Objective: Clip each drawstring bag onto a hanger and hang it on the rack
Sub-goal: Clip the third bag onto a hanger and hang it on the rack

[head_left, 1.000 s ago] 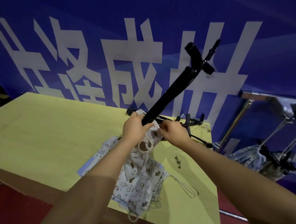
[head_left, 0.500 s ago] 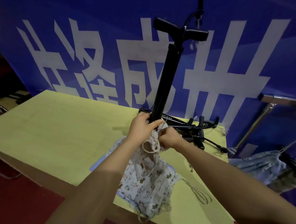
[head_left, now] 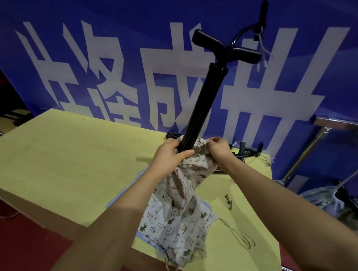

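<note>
A black clip hanger point(head_left: 201, 104) stands nearly upright above the table, its hook and clips at the top. My left hand point(head_left: 172, 153) grips its lower end together with the top edge of a white drawstring bag point(head_left: 184, 181) printed with small animals. My right hand point(head_left: 217, 148) pinches the bag's top edge on the other side of the hanger. The bag hangs down onto a pile of similar bags point(head_left: 175, 229) at the table's near edge. How the hanger's lower clip meets the cloth is hidden by my fingers.
The yellow table point(head_left: 70, 163) carries spare black hangers point(head_left: 244, 152) at its far edge, a small metal clip point(head_left: 228, 200) and a loose cord point(head_left: 238, 234). A chrome rack point(head_left: 338, 123) at the right holds hung bags point(head_left: 333, 201). A blue banner point(head_left: 168, 41) stands behind.
The hanger has swung from a slant to nearly upright. Both hands have risen slightly and gathered the bag's top edge around its lower end.
</note>
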A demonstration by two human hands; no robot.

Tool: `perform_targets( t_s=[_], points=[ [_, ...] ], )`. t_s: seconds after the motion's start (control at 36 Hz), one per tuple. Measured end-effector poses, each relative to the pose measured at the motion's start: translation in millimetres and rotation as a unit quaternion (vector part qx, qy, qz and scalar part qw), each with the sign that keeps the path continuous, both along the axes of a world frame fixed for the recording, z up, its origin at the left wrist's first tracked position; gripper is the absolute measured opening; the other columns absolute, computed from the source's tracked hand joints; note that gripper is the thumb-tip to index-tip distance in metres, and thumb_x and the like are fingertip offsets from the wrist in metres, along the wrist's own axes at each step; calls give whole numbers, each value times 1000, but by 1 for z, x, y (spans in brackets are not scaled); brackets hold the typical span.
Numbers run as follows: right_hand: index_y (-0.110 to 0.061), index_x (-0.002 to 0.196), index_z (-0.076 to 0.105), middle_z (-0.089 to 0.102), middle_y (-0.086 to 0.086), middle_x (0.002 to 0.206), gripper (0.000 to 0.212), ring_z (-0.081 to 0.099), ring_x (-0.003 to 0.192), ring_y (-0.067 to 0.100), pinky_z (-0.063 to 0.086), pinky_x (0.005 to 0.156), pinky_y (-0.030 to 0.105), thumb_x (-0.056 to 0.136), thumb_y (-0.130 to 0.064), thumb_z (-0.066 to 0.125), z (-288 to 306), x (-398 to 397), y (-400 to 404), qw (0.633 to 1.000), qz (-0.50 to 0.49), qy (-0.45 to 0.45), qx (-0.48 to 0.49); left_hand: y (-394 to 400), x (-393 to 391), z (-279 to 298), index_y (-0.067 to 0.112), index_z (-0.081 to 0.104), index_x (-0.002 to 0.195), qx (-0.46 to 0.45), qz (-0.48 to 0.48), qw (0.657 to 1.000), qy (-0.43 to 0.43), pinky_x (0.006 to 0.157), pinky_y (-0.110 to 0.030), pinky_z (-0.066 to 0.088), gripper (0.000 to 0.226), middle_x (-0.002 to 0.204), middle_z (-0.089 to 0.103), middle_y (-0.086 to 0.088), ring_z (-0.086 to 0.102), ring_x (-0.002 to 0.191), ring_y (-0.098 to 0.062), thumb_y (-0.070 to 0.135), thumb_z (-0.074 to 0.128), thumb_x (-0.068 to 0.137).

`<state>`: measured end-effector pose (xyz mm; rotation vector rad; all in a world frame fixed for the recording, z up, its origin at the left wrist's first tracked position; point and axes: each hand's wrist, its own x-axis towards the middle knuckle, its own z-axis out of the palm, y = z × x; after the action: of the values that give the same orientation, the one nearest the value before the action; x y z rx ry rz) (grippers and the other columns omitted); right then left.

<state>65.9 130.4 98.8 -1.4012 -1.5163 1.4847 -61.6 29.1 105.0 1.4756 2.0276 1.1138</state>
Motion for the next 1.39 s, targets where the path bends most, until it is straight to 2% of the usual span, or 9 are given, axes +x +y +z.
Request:
perform_targets(
  t_s=[0.06,0.17,0.42,0.56,0.69,0.92,1.14,1.28,1.39],
  points=[
    [-8,82,56,58,12,72,18,55,63,24,48,56,26,95,-6,44,-2,4,1,997,13,-51,47,1,-1,0,13,63,116,-3,-2,1000,-2,79,-22,39,39,98,51,5,52,94,-11,36,67,84],
    [-14,74,59,64,14,82,25,63,83,30,53,81,43,96,-11,47,6,4,-2,998,-34,27,55,2,-2,-1,14,63,114,-13,-9,1000,4,80,-25,43,38,101,52,4,53,97,-13,37,67,84],
    [-7,73,57,57,10,69,33,55,63,20,50,58,27,90,9,34,27,-14,-10,980,-28,199,1,8,-2,-2,11,60,119,-21,28,996,86,83,-31,46,50,116,52,-5,55,101,-21,40,71,80],
    [-4,101,63,62,9,84,30,59,82,24,49,82,38,95,1,34,24,-11,-2,977,-48,208,-21,12,-3,8,16,59,121,-48,12,992,118,86,-33,48,52,116,48,-3,57,99,-19,46,69,80],
    [-11,102,64,66,14,100,30,62,102,32,50,94,45,98,-3,35,29,-2,-1,979,-25,202,-8,22,16,30,17,55,121,-23,-29,990,139,85,-36,50,50,107,45,2,56,95,-17,48,61,84],
    [-13,88,68,69,13,93,32,62,87,27,50,82,39,82,2,41,27,14,-6,980,57,193,1,29,23,31,9,61,116,-8,-26,993,115,78,-18,34,36,97,42,0,48,89,-15,22,69,83],
    [-17,100,69,71,9,101,19,67,99,27,53,90,40,82,-12,69,35,17,-9,976,116,174,64,22,20,32,5,61,117,-33,-10,996,86,72,-22,39,42,95,53,-3,58,95,-22,7,70,77],
    [-17,103,69,72,4,101,20,69,96,18,54,83,27,84,-17,69,31,22,-14,978,111,163,67,17,14,33,3,57,122,-114,-12,993,-24,88,-35,50,51,112,62,-9,60,106,-25,2,73,74],
    [-15,106,67,71,2,102,23,66,92,11,51,81,23,83,-17,70,25,25,-20,982,108,130,79,13,7,30,8,55,72,-164,56,983,53,62,-29,37,12,71,50,-8,48,67,-22,3,63,80]
  ],
)
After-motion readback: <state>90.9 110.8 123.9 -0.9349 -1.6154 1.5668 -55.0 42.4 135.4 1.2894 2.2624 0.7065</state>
